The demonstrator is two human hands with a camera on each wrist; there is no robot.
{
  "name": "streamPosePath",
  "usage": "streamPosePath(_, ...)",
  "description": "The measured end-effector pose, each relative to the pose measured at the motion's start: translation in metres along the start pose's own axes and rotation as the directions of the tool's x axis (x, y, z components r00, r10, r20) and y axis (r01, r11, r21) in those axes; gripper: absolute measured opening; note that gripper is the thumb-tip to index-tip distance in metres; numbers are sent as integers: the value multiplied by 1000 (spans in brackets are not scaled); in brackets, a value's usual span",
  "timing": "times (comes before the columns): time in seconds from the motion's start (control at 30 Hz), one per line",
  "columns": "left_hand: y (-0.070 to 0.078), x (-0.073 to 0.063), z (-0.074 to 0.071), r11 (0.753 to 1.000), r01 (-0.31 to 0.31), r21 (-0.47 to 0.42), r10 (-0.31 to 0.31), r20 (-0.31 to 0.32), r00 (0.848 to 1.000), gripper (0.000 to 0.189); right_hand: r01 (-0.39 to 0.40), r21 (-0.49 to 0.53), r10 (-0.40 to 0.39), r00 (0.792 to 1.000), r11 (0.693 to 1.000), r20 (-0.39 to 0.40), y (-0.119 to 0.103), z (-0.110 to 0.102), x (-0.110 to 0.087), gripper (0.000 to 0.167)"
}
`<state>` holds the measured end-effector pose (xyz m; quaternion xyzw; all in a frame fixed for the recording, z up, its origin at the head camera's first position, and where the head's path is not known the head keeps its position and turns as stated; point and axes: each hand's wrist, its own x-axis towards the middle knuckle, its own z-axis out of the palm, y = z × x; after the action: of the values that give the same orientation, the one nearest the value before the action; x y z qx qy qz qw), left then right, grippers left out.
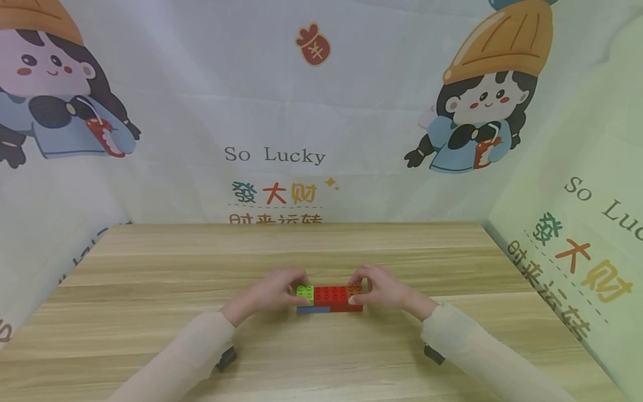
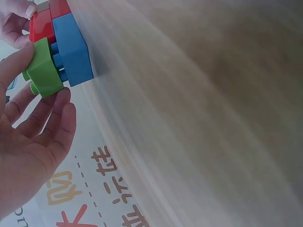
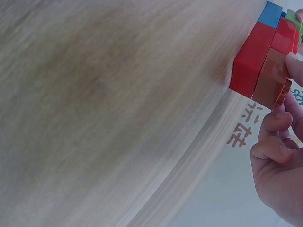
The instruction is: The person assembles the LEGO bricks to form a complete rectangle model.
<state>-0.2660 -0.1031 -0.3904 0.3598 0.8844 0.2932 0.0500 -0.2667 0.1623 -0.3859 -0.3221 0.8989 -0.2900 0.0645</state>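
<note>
Toy building bricks form a two-layer block on the table. Below lie a blue brick (image 1: 313,310) at the left and a red brick (image 3: 252,61) at the right. Another red brick (image 1: 330,293) spans the middle of the upper layer. My left hand (image 1: 273,290) pinches the light green brick (image 2: 45,71) at the left end; in the left wrist view blue studs show in a gap between it and the blue brick. The right hand (image 1: 385,287) pinches the brown brick (image 3: 270,78) at the right end, which sits against the lower red brick.
The wood-grain table (image 1: 321,357) reaches back to a printed cloth (image 1: 372,128) with cartoon figures and lettering. Cloth also hangs along both sides. Dark wrist devices (image 1: 227,358) show beneath the sleeves.
</note>
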Motion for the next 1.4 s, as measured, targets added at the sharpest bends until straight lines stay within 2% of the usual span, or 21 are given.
streamPosePath(0.33,3,1,0,999,-18,48,18,7,1000,25,0,12,0,1000,1000,4,-3,0,0,28)
streamPosePath(0.63,1,2,0,1000,13,17,-14,13,1000,25,16,9,-16,1000,1000,4,-1,2,1,28)
streamPosePath(0.97,-2,3,1,1000,8,-13,-8,6,1000,25,11,20,-11,1000,1000,5,-2,1,0,29)
streamPosePath(1.2,-2,2,1,998,31,-50,-30,22,999,26,16,24,-16,1000,1000,5,-2,0,0,28)
streamPosePath(1.4,-2,3,1,998,28,-48,-27,23,999,27,29,25,-29,1000,999,5,0,0,1,29)
